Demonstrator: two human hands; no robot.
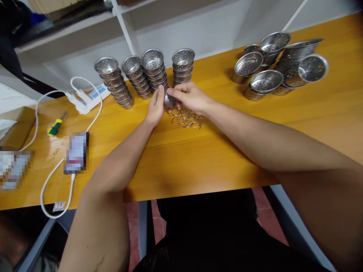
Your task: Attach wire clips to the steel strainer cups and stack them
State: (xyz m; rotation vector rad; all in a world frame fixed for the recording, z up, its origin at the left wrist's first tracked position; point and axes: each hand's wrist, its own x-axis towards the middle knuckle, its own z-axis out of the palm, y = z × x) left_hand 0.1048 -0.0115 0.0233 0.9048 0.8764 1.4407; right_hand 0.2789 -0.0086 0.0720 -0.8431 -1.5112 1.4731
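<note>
Between my two hands is a small perforated metal cup (169,100), partly covered by the fingers. My left hand (155,107) grips its left side, thumb pointing up. My right hand (190,97) holds the right side, its thumb laid on the metal and its other fingers curled behind. Just below and right of the hands lies a tangle of thin wire pieces (187,118) on the table. Behind the hands stand stacks of similar perforated cups: a left stack (115,83), two middle stacks (136,77) (154,68), and a right stack (183,65).
Loose perforated cups (266,81) cluster at the back right of the wooden table (176,166). On the left are a white power strip (93,100), a screwdriver (55,127), a phone (76,153) on a white cable, and a cardboard box (21,126). Shelving rises behind.
</note>
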